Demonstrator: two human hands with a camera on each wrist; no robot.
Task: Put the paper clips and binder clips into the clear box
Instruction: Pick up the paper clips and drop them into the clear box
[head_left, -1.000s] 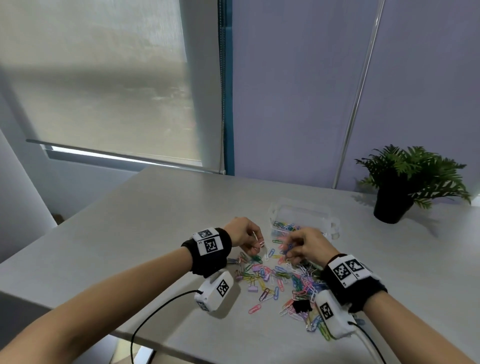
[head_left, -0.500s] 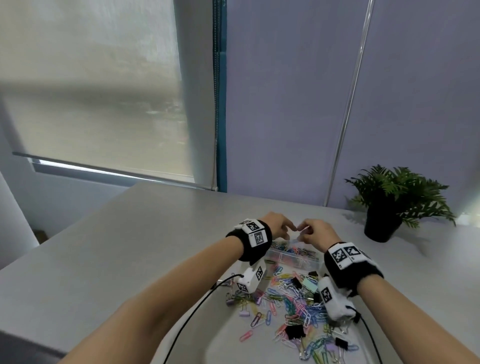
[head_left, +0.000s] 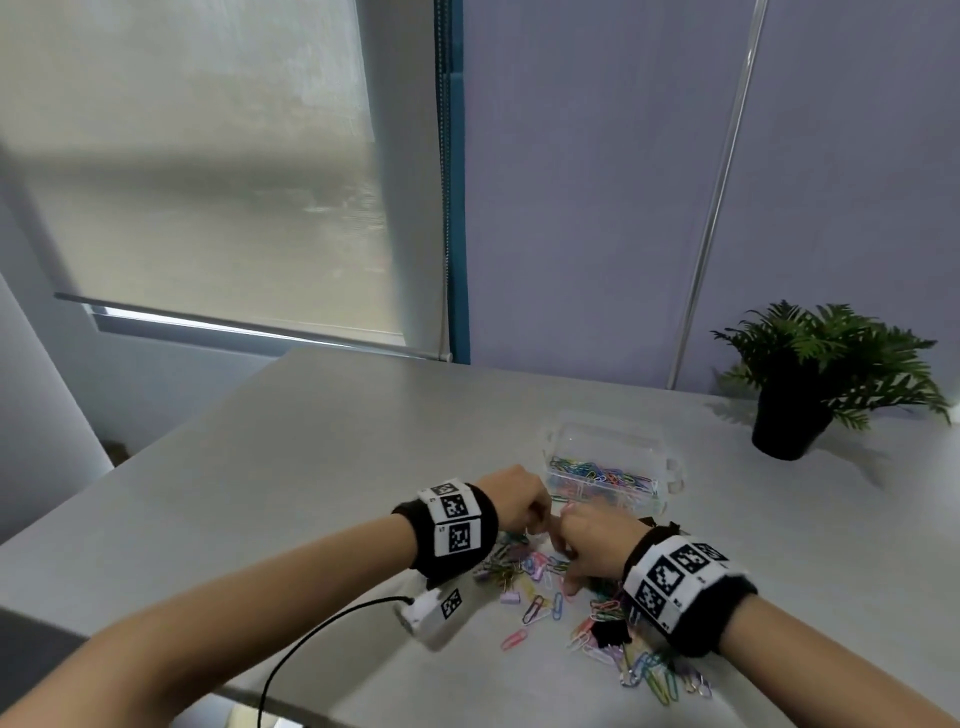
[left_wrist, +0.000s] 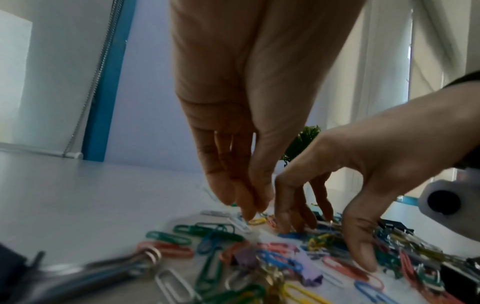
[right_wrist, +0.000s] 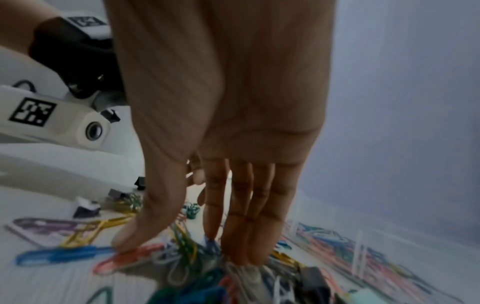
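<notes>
My left hand (head_left: 511, 499) narrows its fingertips onto the paper clips (head_left: 540, 571) and my right hand (head_left: 592, 551) spreads wide over them, gathering for the clear box (head_left: 608, 470) at one o'clock

Head view: set high behind both forearms, facing forward and down across the table (head_left: 322, 447) toward the wall and the potted plant (head_left: 800, 395); takes in the whole scene from a moderate distance.

Left wrist view: low, just above the table, looking along the left hand (left_wrist: 241, 115); very near.

Right wrist view: low, looking along the right hand (right_wrist: 228, 123); very near.

Shared by all three: the scattered paper clips (head_left: 540, 597). Each wrist view also catches the opposite wrist's camera.
</notes>
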